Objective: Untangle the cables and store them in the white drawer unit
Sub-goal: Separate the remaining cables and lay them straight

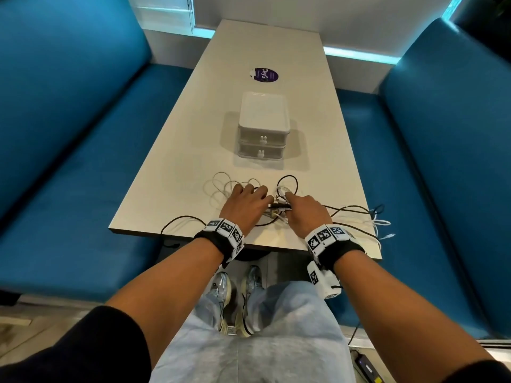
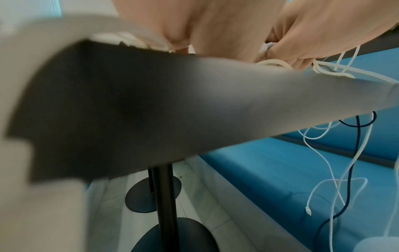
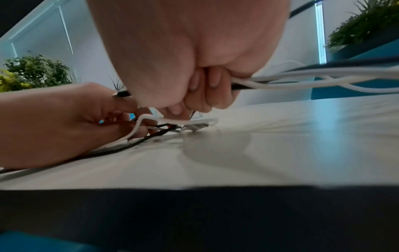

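Observation:
A tangle of white cables and black cables lies on the near end of the table. The white drawer unit stands behind the tangle, both drawers closed. My left hand rests on the white loops, and its thumb and fingers pinch a black cable end. My right hand grips a bundle of white and black cables, fingers curled round them. The left hand sits close beside the right. Several cable ends hang over the table's right edge.
A purple round sticker lies on the table beyond the drawer unit. Blue benches flank the table on both sides. A black table leg stands below the table's near edge. One black cable droops over that edge at the left.

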